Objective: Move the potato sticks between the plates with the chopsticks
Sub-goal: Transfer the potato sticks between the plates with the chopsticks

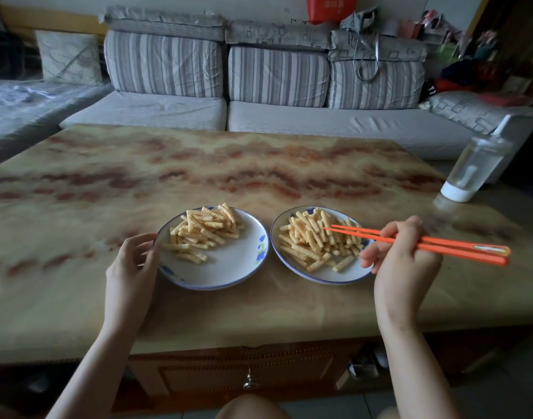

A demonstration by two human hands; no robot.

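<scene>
Two round white plates with blue rims sit side by side on the near part of the marbled tan bench (259, 164), each heaped with crinkle-cut yellow potato sticks (204, 231). The left hand (132, 267) curls its fingers on the left plate (229, 267) at its left rim. The right hand (404, 261) has its fingers clamped on orange plastic chopsticks (425, 241), whose tips are slightly apart over the right plate (343, 276).
</scene>
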